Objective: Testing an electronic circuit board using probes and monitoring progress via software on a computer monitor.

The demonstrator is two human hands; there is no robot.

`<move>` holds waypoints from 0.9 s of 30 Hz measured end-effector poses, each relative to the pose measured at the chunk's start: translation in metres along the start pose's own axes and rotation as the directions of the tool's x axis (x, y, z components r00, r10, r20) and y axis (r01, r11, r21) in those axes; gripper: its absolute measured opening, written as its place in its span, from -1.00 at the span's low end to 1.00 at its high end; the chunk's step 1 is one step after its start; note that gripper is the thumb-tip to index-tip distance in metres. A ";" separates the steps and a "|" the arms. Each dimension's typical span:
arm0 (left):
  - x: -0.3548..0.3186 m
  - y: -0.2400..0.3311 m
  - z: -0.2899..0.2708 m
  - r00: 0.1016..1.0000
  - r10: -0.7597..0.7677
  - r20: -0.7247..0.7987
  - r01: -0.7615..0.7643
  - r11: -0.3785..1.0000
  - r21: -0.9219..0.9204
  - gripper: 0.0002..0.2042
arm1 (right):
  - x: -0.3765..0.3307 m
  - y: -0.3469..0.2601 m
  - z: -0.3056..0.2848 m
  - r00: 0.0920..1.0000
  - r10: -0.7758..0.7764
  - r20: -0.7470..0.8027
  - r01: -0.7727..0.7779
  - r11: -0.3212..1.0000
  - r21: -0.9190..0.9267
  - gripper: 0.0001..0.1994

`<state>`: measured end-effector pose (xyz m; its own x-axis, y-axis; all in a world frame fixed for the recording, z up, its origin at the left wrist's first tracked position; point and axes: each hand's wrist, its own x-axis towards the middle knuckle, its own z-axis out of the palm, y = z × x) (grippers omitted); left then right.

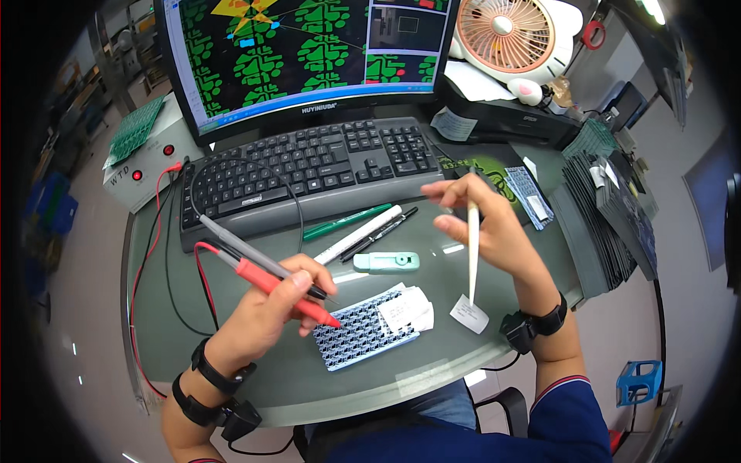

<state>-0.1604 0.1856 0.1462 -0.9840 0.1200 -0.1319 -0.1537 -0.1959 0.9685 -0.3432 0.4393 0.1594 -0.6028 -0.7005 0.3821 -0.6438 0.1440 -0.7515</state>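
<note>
A grey-green desk (154,324) with a rounded front edge fills the middle, a monitor (309,54) at twelve o'clock, a small fan (505,35) at one o'clock, pale floor (85,309) at nine o'clock, a blue crate (54,204) beyond.

Electronics test workshop: bench tester box (143,166) with circuit board, monitor (309,54) showing board layout beyond the left hand (266,309); stacked panels (610,216) right of the right hand (482,224).

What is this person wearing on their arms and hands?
Both hands are bare, no gloves. The left hand has two black straps at its wrist, the lower carrying a small black box. The right hand has one black wrist strap with a similar box, above a dark blue sleeve with red-and-white trim.
</note>
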 end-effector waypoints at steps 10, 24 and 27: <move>0.021 -0.009 0.023 0.990 -0.140 0.028 0.142 0.986 -0.083 -0.77 | -0.016 0.005 0.024 0.874 -0.212 0.438 0.242 0.970 -0.012 -0.70; 0.029 -0.022 0.018 0.982 -0.153 0.109 0.144 0.986 0.084 -0.78 | -0.012 0.008 0.008 0.955 0.002 0.298 -0.031 0.995 0.093 -0.80; 0.020 -0.022 0.022 0.986 -0.147 0.079 0.139 0.985 0.103 -0.79 | 0.012 0.016 -0.007 0.998 -0.026 -0.061 0.045 0.938 0.344 -0.77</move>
<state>-0.1747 0.2138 0.1267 -0.9404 0.2244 -0.2557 -0.2784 -0.0759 0.9575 -0.3640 0.4377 0.1558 -0.6137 -0.6599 0.4336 -0.4691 -0.1370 -0.8725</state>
